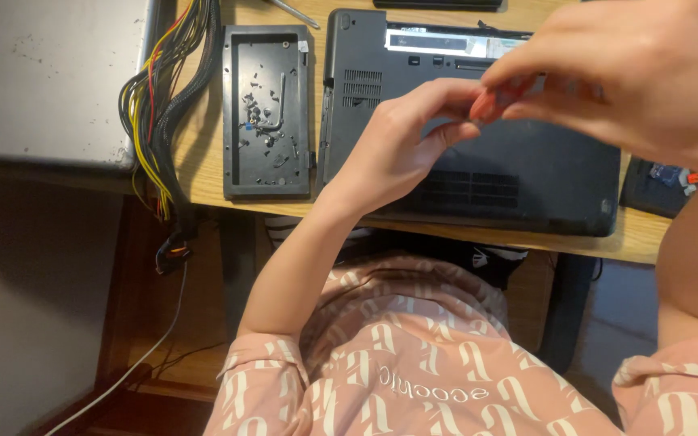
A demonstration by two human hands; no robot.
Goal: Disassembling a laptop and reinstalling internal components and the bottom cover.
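A black laptop [519,173] lies upside down on the wooden desk [203,153], its vented bottom facing up. My left hand [401,145] and my right hand [607,73] meet above it. My right hand's fingers pinch a small red-handled tool [490,103], partly hidden by the fingers. My left hand's fingertips are closed at the tool's tip; whether they hold anything there is too small to see.
A black plastic cover panel [267,113] lies left of the laptop, holding several small screws and bits. A bundle of coloured cables [159,105] hangs over the desk's left edge beside a grey metal case [46,77]. A dark item [656,190] sits at right.
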